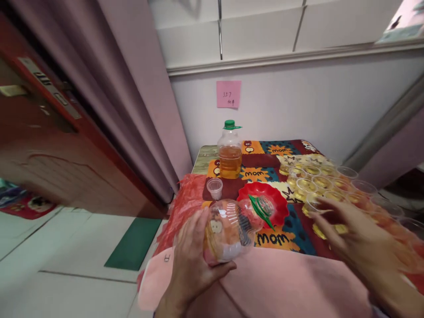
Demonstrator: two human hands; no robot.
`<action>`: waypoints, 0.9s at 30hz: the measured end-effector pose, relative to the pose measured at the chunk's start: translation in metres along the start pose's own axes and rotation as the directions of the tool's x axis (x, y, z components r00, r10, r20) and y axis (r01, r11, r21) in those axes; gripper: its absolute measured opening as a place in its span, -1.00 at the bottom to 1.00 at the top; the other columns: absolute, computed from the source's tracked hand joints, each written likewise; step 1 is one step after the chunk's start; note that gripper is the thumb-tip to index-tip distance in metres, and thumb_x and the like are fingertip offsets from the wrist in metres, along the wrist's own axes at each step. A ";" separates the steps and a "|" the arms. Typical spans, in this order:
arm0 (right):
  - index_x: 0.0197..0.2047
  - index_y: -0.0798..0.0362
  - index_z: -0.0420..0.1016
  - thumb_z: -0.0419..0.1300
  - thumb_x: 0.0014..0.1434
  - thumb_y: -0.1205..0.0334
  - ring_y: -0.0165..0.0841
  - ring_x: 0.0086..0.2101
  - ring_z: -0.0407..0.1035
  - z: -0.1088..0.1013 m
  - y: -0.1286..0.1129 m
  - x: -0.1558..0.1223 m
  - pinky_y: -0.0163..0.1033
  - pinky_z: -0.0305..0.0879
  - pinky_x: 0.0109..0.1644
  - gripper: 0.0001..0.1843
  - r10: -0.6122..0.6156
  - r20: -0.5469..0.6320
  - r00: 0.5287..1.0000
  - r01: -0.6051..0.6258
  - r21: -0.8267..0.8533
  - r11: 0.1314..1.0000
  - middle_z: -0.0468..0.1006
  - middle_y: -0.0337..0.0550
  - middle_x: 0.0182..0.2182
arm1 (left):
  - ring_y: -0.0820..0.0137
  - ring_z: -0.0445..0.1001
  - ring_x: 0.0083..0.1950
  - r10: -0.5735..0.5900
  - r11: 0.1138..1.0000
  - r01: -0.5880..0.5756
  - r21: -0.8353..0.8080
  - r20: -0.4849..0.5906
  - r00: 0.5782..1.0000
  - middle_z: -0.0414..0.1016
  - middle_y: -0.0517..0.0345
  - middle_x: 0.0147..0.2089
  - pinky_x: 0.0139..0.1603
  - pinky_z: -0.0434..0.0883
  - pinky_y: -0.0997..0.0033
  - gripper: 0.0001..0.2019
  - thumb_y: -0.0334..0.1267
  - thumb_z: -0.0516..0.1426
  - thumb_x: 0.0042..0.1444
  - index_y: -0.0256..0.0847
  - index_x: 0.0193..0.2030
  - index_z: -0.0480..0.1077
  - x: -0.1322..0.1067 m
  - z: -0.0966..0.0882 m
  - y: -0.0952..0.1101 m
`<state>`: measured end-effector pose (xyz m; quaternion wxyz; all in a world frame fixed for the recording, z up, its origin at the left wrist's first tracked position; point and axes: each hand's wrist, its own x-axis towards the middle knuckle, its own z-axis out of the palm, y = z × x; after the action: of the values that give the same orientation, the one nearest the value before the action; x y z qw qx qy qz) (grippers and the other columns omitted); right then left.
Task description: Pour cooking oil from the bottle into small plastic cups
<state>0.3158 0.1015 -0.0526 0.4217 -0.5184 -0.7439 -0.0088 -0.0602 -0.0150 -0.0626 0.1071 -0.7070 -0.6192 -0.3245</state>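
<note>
My left hand (195,251) is wrapped round the body of a clear plastic jug (228,232). The jug lies tilted on its side, its neck with a green carrying ring (261,212) pointing right above a red scalloped bowl (281,205). Whether liquid is in this jug I cannot tell. My right hand (354,238), somewhat blurred, hovers at the near edge of a group of clear plastic cups (311,185) holding yellow liquid. Its thumb and fingers are apart, close to a cup rim, with nothing visibly held.
A second jug (230,154), part full of amber liquid and green-capped, stands at the back. Before it sits a small clear cup (214,189). Red plastic sheeting (188,198) covers the table's left edge; a pink cloth (281,282) lies in front. A wooden door (82,154) is on the left.
</note>
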 end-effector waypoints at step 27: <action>-0.18 0.01 0.68 0.31 0.42 0.35 -0.25 -0.15 0.63 0.238 -0.111 0.102 -0.22 0.46 -0.06 -0.87 -0.369 0.558 0.743 0.284 0.237 0.929 0.74 -0.04 -0.13 | -0.31 0.50 0.51 -0.005 0.997 0.008 -0.083 0.036 0.999 0.45 -0.34 0.57 0.32 0.62 -0.51 0.27 0.55 0.26 0.15 -0.04 0.78 -0.15 -0.010 -0.005 0.001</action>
<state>0.0713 0.2353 -0.0932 0.1939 -0.3261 -0.9159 0.1309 -0.0614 -0.0262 -0.0644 0.0657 -0.7145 -0.6094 -0.3375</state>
